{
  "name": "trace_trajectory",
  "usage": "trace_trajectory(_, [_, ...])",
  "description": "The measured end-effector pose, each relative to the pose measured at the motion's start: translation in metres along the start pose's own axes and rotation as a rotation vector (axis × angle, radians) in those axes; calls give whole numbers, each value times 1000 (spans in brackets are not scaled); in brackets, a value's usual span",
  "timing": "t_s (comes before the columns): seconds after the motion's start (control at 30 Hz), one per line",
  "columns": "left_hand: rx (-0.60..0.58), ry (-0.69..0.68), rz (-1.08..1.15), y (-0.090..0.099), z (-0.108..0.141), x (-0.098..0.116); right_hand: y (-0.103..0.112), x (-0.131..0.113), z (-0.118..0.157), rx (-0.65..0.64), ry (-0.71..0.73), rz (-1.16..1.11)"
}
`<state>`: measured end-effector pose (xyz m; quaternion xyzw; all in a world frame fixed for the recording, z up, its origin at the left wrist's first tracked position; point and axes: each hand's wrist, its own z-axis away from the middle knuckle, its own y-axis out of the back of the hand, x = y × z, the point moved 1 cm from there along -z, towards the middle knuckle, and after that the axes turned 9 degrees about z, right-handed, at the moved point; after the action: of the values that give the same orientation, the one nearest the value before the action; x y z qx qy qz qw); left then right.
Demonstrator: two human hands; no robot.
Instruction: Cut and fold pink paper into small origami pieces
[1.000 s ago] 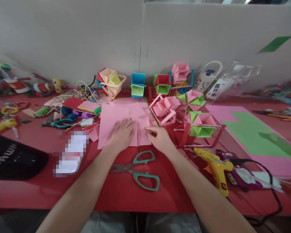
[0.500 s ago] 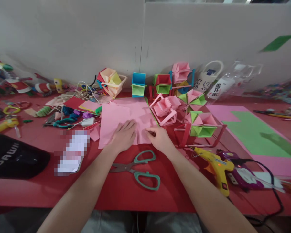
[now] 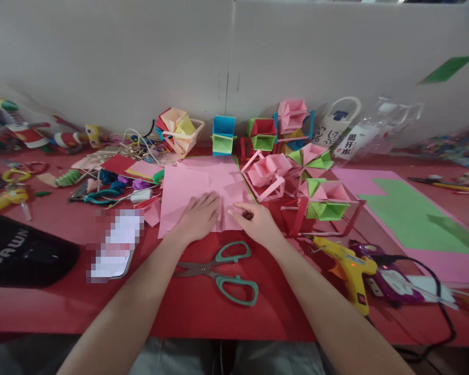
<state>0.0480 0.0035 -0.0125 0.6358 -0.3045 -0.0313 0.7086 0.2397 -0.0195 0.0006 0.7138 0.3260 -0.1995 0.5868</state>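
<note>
Pink paper sheets [image 3: 185, 187] lie in the middle of the red table [image 3: 234, 317], overlapping, with a green edge showing beneath them. My left hand [image 3: 201, 216] rests flat on the pink paper, its fingers stretched out together. On the right part of the paper is my right hand [image 3: 254, 219], its thumb and forefinger curled toward each other with a gap between the tips and nothing visible in them. Green-handled scissors [image 3: 214, 271] lie partly spread just below both hands, blades pointing left.
Folded paper models [image 3: 266, 172] stand behind and right of the paper. A yellow glue gun [image 3: 349, 265] and purple socket [image 3: 394, 281] with cables lie right. Phone [image 3: 115, 247], black cup [image 3: 27, 252] and craft scraps are left. Pink and green sheets [image 3: 414, 213] lie far right.
My right hand has shifted slightly left over the paper, and its thumb and forefinger are a little further apart. My left hand has hardly moved.
</note>
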Motion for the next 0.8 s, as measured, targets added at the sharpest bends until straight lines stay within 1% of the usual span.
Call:
trace_trajectory(0.1, [15,-12,-19,-1,0,0,-1,0,0,-21,0,-36])
trace_trajectory(0.23, [31,-21,-23,-2,1,-1,-3,8,-2,-57,-41,-112])
trace_trajectory(0.37, [26,-17,-22,-2,2,-1,-2,11,-2,-75,-43,-99])
trace_trajectory(0.57, [60,-31,-68,-7,2,-3,2,7,0,-86,-40,-94])
trace_trajectory(0.8, [90,-47,-92,-11,2,-5,4,9,0,-189,-65,-144])
